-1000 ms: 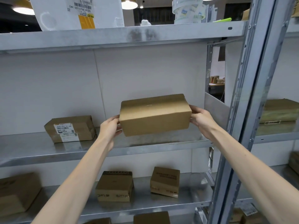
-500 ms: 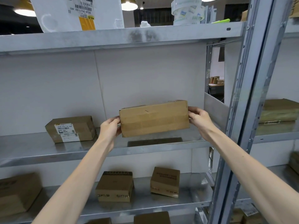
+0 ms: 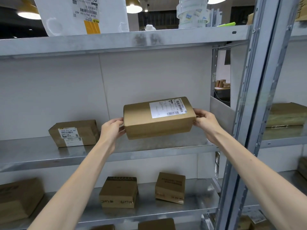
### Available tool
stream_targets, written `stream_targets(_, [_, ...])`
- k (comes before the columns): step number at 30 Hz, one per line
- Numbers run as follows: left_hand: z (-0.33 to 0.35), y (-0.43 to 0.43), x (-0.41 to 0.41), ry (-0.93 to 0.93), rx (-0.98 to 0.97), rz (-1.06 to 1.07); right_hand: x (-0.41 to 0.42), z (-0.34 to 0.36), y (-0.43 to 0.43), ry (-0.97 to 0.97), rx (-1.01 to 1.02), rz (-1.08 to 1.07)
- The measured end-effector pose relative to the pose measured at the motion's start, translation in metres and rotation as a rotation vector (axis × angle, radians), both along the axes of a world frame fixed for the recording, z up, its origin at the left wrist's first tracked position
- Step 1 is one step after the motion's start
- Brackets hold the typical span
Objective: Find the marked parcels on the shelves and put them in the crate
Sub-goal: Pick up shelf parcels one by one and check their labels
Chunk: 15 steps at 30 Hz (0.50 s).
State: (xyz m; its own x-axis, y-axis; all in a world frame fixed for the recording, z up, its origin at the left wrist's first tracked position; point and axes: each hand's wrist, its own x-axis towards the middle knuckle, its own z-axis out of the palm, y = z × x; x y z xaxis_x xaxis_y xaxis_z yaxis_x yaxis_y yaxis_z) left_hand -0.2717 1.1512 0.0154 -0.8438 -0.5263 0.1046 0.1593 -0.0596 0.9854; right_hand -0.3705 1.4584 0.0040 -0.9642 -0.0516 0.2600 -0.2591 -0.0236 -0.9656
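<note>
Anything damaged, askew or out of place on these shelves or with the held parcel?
Nothing serious. The held parcel looks intact between the left hand and right hand. The labelled box on the middle shelf sits slightly skewed to the shelf edge.

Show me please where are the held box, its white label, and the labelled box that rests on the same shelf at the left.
held box (image 3: 157, 128), head view, on its plain brown front face.
white label (image 3: 166, 108), head view, on its middle.
labelled box on the shelf (image 3: 88, 130), head view, on its bare cardboard side.
</note>
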Motion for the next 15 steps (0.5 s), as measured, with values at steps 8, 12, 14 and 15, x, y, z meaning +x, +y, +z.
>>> stream_targets(8, [-0.003,0.004,0.001,0.001,0.041,0.012,0.004,-0.003,-0.001,-0.022,-0.016,-0.001])
stream_targets(12, [-0.009,0.008,0.001,-0.028,-0.045,0.03,0.006,-0.009,0.001,0.014,0.051,0.009])
stream_targets(14, [-0.01,0.01,0.0,-0.038,-0.062,0.028,0.007,-0.011,0.001,0.027,0.08,0.008])
stream_targets(15, [-0.011,0.011,-0.001,-0.042,-0.067,0.029,0.008,-0.011,0.001,0.026,0.084,0.004])
